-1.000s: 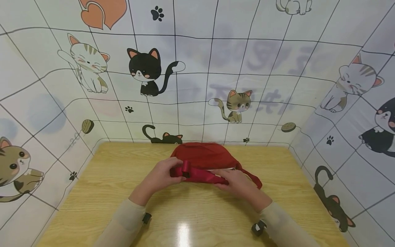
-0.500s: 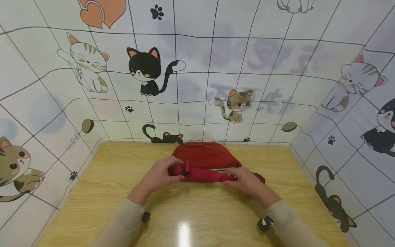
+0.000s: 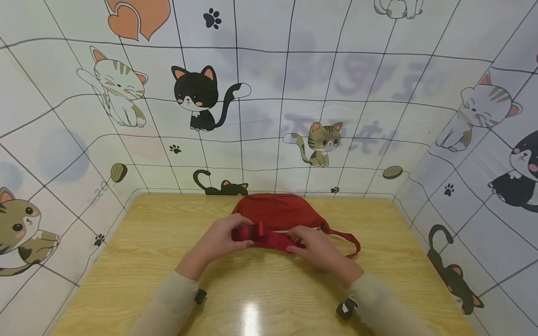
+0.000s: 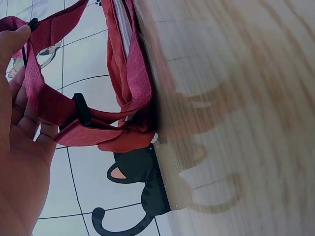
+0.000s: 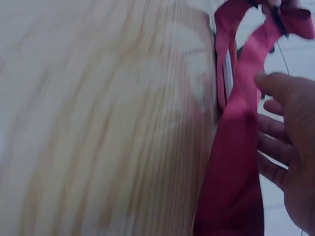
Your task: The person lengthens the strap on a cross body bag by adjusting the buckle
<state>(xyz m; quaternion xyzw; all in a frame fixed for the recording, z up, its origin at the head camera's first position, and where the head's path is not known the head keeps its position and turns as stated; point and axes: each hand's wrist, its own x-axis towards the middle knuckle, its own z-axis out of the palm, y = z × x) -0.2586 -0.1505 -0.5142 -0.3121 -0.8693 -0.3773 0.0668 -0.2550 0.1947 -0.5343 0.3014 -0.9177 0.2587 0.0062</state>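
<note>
A red waist bag (image 3: 277, 210) lies at the back of the table, its zip edge facing me. My left hand (image 3: 220, 238) pinches its crimson strap (image 4: 44, 101) at a black strap slider, thumb in front and fingers behind. Another black slider (image 4: 81, 109) shows lower on the strap in the left wrist view. My right hand (image 3: 315, 247) holds the strap lightly further right, in front of the bag. In the right wrist view the thumb tip meets the strap's edge, with the other fingers bent beside it. The strap hangs down past that hand in this view.
The bag stands on a light wooden table (image 3: 147, 261), close to the back wall (image 3: 269, 116) of white cloth printed with cats and grid lines. Similar cloth covers both sides. A loop of strap (image 3: 355, 242) lies out to the right of the bag.
The right hand slid a little rightward along the strap, then came back left, closer to the left hand. The strap loop at the right shows more now. My left hand has hardly moved.
</note>
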